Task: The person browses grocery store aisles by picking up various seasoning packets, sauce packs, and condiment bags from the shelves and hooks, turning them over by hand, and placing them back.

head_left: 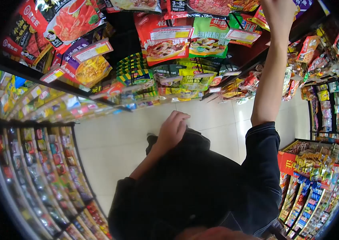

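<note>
My left hand (pixel 172 129) hangs in front of my body above the floor, fingers loosely bent, the thumb a little apart from them. Nothing shows in it. Stretched up to the top right, my right hand (pixel 278 15) is beside hanging seasoning packets; its fingers lie beyond the frame edge, so any hold is hidden. A red packet (pixel 259 19) is just left of that wrist. Further left hang a green pickled-pepper seasoning packet (pixel 208 40) and a red seasoning packet (pixel 162 52), both behind price tags.
Below them are yellow packets (pixel 193 82) on a lower row. A large red food packet (pixel 71 22) hangs at the upper left. Shelves of small goods (pixel 45 160) stand left, and a snack display (pixel 309 164) stands right. Pale floor tiles (pixel 217 132) lie between.
</note>
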Available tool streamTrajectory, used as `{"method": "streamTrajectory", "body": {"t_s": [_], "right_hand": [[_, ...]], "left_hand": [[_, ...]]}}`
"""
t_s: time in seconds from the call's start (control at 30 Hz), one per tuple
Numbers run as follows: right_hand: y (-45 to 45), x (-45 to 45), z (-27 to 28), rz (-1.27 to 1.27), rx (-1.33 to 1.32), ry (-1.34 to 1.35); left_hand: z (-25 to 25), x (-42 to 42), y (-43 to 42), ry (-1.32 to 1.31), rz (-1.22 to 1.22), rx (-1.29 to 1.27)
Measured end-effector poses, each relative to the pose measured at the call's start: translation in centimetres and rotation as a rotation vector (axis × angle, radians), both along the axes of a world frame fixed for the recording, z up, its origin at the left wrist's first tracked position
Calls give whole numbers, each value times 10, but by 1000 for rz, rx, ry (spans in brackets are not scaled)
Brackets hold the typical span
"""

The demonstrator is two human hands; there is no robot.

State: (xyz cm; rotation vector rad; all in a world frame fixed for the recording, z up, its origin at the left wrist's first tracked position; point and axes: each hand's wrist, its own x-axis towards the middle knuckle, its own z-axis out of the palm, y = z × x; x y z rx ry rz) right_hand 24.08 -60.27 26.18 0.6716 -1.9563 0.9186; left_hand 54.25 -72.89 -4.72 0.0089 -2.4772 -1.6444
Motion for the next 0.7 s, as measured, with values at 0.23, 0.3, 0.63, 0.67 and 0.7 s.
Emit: {"method": "streamTrajectory", "body": {"t_s": [0.23, 0.3, 0.63, 0.67, 0.7], "right_hand": [[41, -21, -9, 87, -73, -52], [40, -8, -9, 316, -279, -63], [85, 44, 50, 226, -205, -271], [90, 48, 46, 229, -209, -257], [94, 54, 44, 211, -218, -293]], "left_hand": [[1, 11, -26, 40, 40, 61], [1, 12, -31, 30, 49, 79], [14, -7, -44, 60, 38, 79], [18, -11, -43, 71, 36, 79], [22, -14, -44, 78, 38, 76]]}}
